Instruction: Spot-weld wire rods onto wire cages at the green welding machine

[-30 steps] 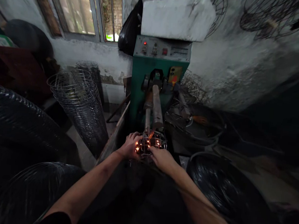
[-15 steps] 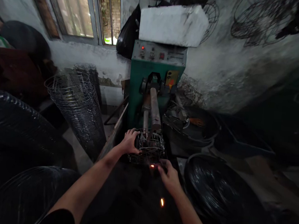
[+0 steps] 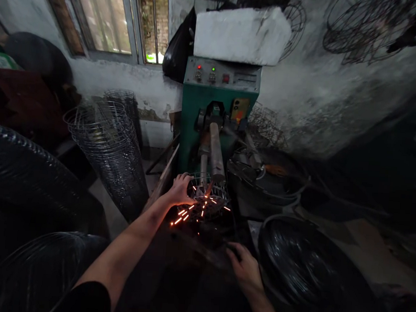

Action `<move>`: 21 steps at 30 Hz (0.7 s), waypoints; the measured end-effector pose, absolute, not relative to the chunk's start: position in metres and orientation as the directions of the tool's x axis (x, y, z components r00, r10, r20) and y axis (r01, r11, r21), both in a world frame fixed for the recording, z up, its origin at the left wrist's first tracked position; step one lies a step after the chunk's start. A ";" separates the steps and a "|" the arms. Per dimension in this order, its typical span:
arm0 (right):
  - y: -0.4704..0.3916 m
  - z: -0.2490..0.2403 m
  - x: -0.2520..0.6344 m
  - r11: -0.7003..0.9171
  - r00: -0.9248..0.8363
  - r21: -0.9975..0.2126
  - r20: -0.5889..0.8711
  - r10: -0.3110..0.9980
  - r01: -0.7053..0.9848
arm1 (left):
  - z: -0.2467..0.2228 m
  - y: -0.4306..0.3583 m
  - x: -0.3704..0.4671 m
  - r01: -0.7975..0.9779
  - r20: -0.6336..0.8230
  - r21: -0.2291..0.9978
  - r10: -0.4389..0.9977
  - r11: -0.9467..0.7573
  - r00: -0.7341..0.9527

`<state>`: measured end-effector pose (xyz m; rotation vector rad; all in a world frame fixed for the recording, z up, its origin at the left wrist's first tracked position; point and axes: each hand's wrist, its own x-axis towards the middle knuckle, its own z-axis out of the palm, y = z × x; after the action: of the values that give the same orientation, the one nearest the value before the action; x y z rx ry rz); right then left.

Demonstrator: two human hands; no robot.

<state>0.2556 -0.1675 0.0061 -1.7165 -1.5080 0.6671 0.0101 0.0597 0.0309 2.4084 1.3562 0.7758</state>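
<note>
A round wire cage point(image 3: 219, 197) sits under the metal arms point(image 3: 217, 152) of a green machine point(image 3: 193, 107). Orange sparks fly from its middle, where the electrode tip meets the wire. My left hand point(image 3: 181, 190) is wrapped round the cage's left side. My right hand point(image 3: 244, 264) is lower and to the right, apart from the cage, its fingers pressed together; a dark blurred thing seems to be at the fingertips, too unclear to name. Red and green lamps glow on the machine's panel.
Stacked wire cages point(image 3: 111, 148) stand at the left. Coiled dark wire point(image 3: 304, 259) lies at the right, below a round basin point(image 3: 281, 181). A white foam block point(image 3: 239, 36) rests on the machine. Black bundles fill the left edge.
My right hand has moved away from the cage, down and to the right. Sparks now burst at the cage's middle, and the green lamp has come on. My left hand has shifted slightly up.
</note>
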 end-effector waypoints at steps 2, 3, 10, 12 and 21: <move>-0.170 0.012 0.254 -0.071 0.224 -0.839 0.061 0.973 0.540 | 0.033 0.059 0.011 0.707 0.308 0.481 0.854 -0.519 0.419; -0.171 0.016 0.254 -0.100 0.259 -0.866 0.035 0.965 0.489 | 0.033 0.058 0.010 0.707 0.301 0.484 0.857 -0.516 0.419; -0.179 0.037 0.259 -0.331 0.235 -0.926 -0.367 0.900 -0.179 | -0.005 0.034 -0.033 0.644 0.207 0.657 0.915 -0.392 0.346; -0.179 0.041 0.252 -0.360 0.185 -0.871 -0.436 0.881 -0.335 | -0.023 0.029 -0.042 0.612 0.157 0.714 0.930 -0.340 0.333; -0.170 0.039 0.219 -0.509 -0.237 -0.763 -0.450 0.861 -0.399 | -0.031 0.033 -0.036 0.401 0.350 0.811 0.903 -0.426 0.250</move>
<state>0.2193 -0.1704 0.0394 -1.1241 -0.6430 1.8603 -0.0360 0.0326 -0.0309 1.9455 1.1827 1.1171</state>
